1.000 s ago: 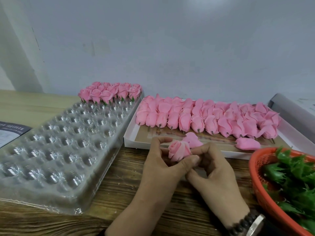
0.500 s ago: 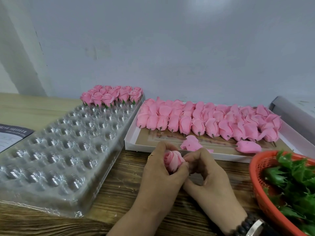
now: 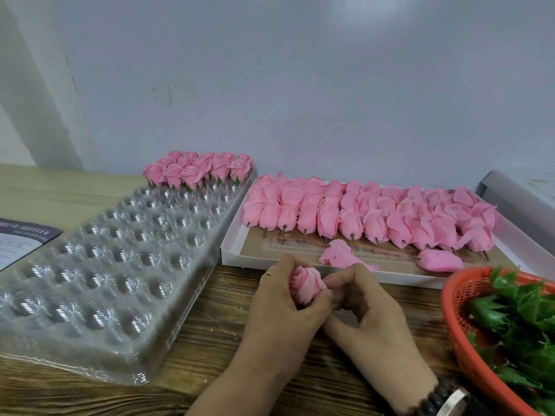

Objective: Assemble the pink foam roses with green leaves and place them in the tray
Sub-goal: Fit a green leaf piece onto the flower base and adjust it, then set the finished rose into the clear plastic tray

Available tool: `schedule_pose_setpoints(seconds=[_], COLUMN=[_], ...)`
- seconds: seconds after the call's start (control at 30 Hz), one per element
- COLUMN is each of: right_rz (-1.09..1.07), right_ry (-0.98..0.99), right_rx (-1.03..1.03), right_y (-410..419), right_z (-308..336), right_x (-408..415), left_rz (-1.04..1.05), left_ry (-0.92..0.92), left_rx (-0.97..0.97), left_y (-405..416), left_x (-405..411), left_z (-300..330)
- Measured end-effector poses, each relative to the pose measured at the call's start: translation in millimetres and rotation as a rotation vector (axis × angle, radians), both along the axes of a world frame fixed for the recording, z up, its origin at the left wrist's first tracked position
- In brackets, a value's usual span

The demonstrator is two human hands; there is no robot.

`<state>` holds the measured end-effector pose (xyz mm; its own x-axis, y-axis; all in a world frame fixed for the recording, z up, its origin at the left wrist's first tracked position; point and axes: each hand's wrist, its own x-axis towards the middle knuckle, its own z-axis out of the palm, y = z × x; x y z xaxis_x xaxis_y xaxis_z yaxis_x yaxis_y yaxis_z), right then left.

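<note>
Rose held in both hands; leaves lie rightward.
Left hand (image 3: 280,307) grips the pink foam rose bud (image 3: 304,284); right hand (image 3: 365,307) pinches its side, nearer the orange basket's green plastic leaves (image 3: 522,313).

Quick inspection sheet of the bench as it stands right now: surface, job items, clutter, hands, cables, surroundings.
Surface: wooden table, plank grain showing.
Job's things: clear plastic tray, finished roses filling only its far end; white box with rows of unfinished buds; one loose bud and loose petals lying in the box; orange basket of green leaves; one rose in hand.
Clutter: dark printed sheet at the left edge.
Hands: left hand holds the rose; right hand pinches at its side.
Cables: nothing seen.
Surroundings: plain pale wall; grey object at far right.
</note>
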<state>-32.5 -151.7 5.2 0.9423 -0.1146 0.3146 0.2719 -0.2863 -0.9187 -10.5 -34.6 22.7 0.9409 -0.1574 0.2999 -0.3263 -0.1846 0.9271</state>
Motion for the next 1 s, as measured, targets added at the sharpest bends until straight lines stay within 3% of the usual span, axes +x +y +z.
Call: schedule_pose_setpoints(seconds=[0.47,0.8,1.0], right_rz=[0.02,0.067,0.038], right_ry=[0.039,0.189,0.246], right_rx=[0.001,-0.205,-0.255], right_y=[-2.1,-0.3,0.9], right_z=[2.6,-0.5,-3.8], right_x=[-5.8,-6.1,-3.8], left_rz=[-0.025,0.393,0.569], left_ry=[-0.017,-0.226,-0.192], left_rx=[0.002,0.317,0.442], left_y=[21.2,96.9,102.7], left_x=[13.9,139.7,203.2], left_z=[24.4,80.7,74.0])
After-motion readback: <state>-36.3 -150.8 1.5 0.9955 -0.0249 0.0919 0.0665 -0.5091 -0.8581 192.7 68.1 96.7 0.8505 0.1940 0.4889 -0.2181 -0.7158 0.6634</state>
